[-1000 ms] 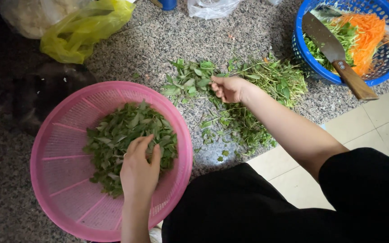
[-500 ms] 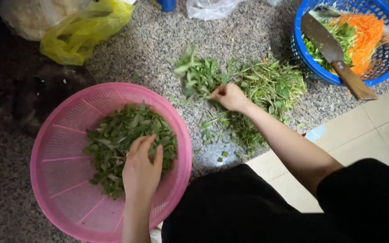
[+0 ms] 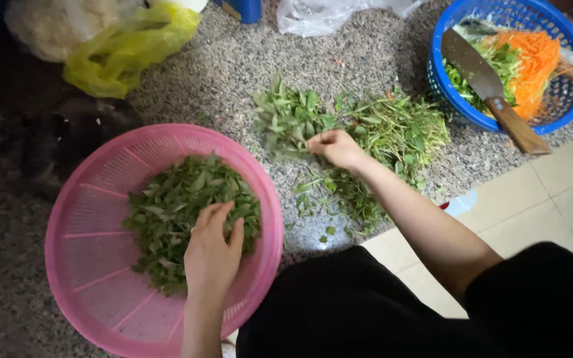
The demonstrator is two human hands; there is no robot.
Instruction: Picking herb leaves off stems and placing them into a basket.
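A pink colander (image 3: 94,278) holding picked green leaves (image 3: 167,212) is seen on a speckled stone counter (image 3: 227,73), with the left hand (image 3: 212,255) laid flat on the leaves. A leafy sprig (image 3: 290,116) is pinched by the right hand (image 3: 338,147) over a pile of herb stems (image 3: 399,129). A blue basket (image 3: 445,79) with shredded carrot (image 3: 532,59) and a wooden-handled knife (image 3: 492,89) is placed nearby, and a yellow plastic bag (image 3: 127,46) lies at the far edge.

Yellow plastic bag (image 3: 124,50), clear bag (image 3: 329,16)

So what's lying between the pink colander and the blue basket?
In the head view, a herb pile on the speckled counter, gripped by the right hand.
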